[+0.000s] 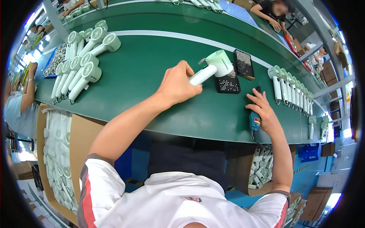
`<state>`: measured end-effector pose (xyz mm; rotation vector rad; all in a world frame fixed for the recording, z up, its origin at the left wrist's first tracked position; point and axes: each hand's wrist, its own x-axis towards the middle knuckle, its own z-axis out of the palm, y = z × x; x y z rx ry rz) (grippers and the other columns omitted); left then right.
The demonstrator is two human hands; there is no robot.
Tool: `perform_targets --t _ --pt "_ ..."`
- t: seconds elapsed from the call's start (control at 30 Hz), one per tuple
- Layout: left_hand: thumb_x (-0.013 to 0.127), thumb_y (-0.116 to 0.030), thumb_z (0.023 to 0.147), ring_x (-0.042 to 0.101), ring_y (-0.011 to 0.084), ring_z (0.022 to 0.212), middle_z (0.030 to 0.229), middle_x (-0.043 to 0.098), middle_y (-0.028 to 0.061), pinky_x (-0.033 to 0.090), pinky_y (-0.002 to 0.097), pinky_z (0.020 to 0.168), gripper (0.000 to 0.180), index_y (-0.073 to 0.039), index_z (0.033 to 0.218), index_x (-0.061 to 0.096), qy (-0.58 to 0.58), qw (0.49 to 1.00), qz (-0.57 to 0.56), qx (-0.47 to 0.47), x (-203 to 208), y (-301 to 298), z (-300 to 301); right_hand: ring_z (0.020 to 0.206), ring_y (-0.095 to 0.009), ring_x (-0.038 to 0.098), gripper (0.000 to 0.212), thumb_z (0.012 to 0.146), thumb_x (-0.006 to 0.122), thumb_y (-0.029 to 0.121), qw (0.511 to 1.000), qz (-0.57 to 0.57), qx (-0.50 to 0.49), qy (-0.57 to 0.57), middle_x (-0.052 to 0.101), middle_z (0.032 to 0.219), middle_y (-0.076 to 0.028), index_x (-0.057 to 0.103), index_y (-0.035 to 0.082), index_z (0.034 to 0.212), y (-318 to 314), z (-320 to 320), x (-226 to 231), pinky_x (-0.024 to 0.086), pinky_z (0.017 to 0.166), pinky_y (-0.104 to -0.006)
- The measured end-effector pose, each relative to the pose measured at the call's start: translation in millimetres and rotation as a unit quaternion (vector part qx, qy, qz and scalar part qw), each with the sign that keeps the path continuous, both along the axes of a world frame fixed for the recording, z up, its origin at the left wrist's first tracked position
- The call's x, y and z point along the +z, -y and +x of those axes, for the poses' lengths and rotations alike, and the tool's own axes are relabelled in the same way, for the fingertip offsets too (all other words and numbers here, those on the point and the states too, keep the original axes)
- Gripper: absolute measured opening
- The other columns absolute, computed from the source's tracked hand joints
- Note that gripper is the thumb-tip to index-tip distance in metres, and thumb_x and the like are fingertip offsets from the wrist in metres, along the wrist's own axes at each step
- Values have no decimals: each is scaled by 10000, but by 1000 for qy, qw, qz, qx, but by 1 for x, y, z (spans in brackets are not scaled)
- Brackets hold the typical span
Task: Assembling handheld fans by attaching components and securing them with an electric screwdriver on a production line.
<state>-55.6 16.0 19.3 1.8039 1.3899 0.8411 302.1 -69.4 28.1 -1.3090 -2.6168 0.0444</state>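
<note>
My left hand (178,84) is closed around the handle of a pale green handheld fan (219,62). The fan's round head points up and right, above a black tray of small screws (229,84). To the right, my right hand (265,110) wraps over an electric screwdriver (255,121) with a teal body and a cord. Its black front end shows beyond my fingers, and part of its body is hidden under the hand. A second black tray (244,64) of small metal parts lies just behind the first.
Several handheld fans (90,72) lie grouped at the left, near a blue tray of metal parts (57,60). A row of fans (291,89) stretches along the right. Cardboard boxes of fans (57,159) stand below the bench (152,49). Other people (273,17) work around it.
</note>
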Motion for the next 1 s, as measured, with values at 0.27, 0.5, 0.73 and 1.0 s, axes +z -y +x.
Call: perform_targets --t 0.27,0.5,0.73,1.0 --pt "802 -241 690 728 384 905 926 735 259 580 435 854 432 70 987 762 -190 981 -30 -4 11 15 -20 1471 -396 422 523 728 726 -65 997 0 -4 77 566 1436 -170 637 57 1229 -11 21 -7 321 1233 -593" --pt "821 -329 720 732 371 895 908 741 252 580 430 841 468 78 942 752 -247 967 -64 -13 11 19 -18 1462 -371 439 648 762 653 -87 989 19 16 144 542 1474 -179 578 45 1392 -12 28 -4 403 1201 -504" --pt "874 -370 716 687 255 634 738 726 163 558 373 663 528 73 984 772 -212 972 -87 -41 8 7 -28 1377 -335 533 701 771 515 -171 985 36 -35 162 563 1462 -156 552 56 1433 -15 39 7 499 1114 -415" --pt "911 -312 709 667 204 662 780 733 129 544 362 691 548 46 1102 776 -234 967 -89 -53 21 15 -37 943 -313 638 338 883 667 40 940 53 204 -266 644 1058 -156 632 -13 1215 -86 -46 4 541 794 -396"
